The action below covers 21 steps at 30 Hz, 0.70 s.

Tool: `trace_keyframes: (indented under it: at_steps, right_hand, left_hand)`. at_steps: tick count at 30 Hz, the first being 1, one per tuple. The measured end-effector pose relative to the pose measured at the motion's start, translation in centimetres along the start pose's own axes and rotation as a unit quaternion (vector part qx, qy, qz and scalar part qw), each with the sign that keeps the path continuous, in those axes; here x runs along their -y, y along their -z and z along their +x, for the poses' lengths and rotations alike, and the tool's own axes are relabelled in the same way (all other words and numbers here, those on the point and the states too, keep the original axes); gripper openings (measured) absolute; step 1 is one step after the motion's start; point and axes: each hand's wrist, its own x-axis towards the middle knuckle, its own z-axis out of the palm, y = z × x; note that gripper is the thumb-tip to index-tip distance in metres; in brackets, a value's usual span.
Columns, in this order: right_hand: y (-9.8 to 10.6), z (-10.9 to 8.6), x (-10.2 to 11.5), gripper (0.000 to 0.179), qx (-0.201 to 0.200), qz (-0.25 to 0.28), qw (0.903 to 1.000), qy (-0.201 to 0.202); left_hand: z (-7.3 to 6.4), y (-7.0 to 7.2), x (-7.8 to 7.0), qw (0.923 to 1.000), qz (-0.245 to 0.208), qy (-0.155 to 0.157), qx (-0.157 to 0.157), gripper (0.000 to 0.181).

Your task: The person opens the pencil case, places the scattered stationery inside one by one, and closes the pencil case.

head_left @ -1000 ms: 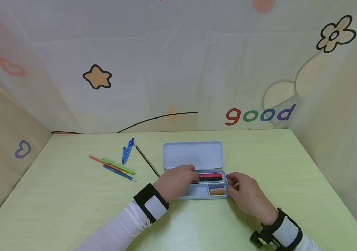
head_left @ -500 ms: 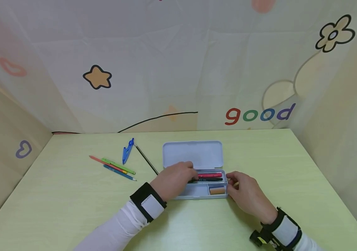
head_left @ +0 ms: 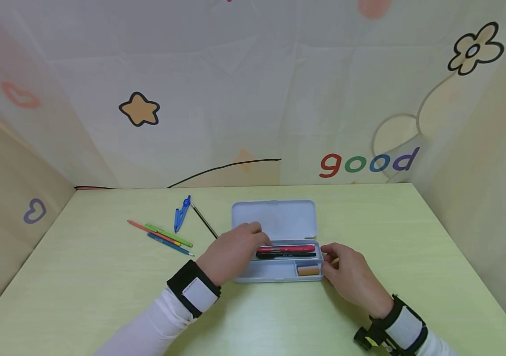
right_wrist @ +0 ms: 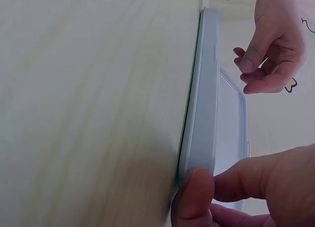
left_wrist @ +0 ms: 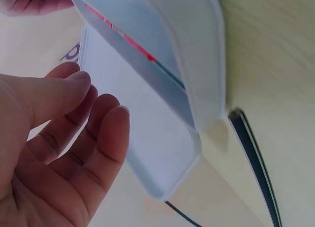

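A pale blue pencil case (head_left: pixel 264 272) lies on the table with its lid (head_left: pixel 275 217) folded back. In its upper compartment are a red pen (head_left: pixel 286 248) and, just below, a black pen (head_left: pixel 286 255). A tan eraser (head_left: pixel 308 271) occupies the small front compartment. My left hand (head_left: pixel 235 251) hovers over the case's left end; the left wrist view shows its fingers loosely bent, with nothing between them. At the opposite end, my right hand (head_left: pixel 353 272) pinches the case's right edge between thumb and fingers, as the right wrist view (right_wrist: pixel 241 187) confirms.
Left of the case lies a dark pencil (head_left: pixel 204 220), partly behind my left hand. Beside it is a blue compass (head_left: pixel 182 213). Farther left are an orange-red pencil (head_left: pixel 146 228), a green pen (head_left: pixel 168 235) and a blue pencil (head_left: pixel 170 244). A printed cloth stands behind the table.
My left hand has drawn back leftward from the pens, uncovering more of the red and black pens in the case. My right hand has kept its place on the right edge.
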Motion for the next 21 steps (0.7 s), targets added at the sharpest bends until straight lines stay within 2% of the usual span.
trace_keyframes:
  at_steps: [11,16,21]
  right_hand:
    - [0.0,0.0,-0.1,0.038,-0.005,0.006,1.0,-0.004]
    - [0.0,0.1,-0.2,0.039,-0.005,0.009,0.9999,-0.007]
    - [0.0,0.1,-0.3,0.039,-0.006,0.01,0.9999,-0.008]
  left_hand:
    - [-2.5,1.2,2.5,0.9982,-0.018,0.01,-0.057,0.033]
    - [-3.9,1.5,3.9,0.9964,-0.026,0.032,-0.075,0.032]
    - [-5.3,1.9,5.4,0.9951,-0.01,0.047,-0.086,0.03]
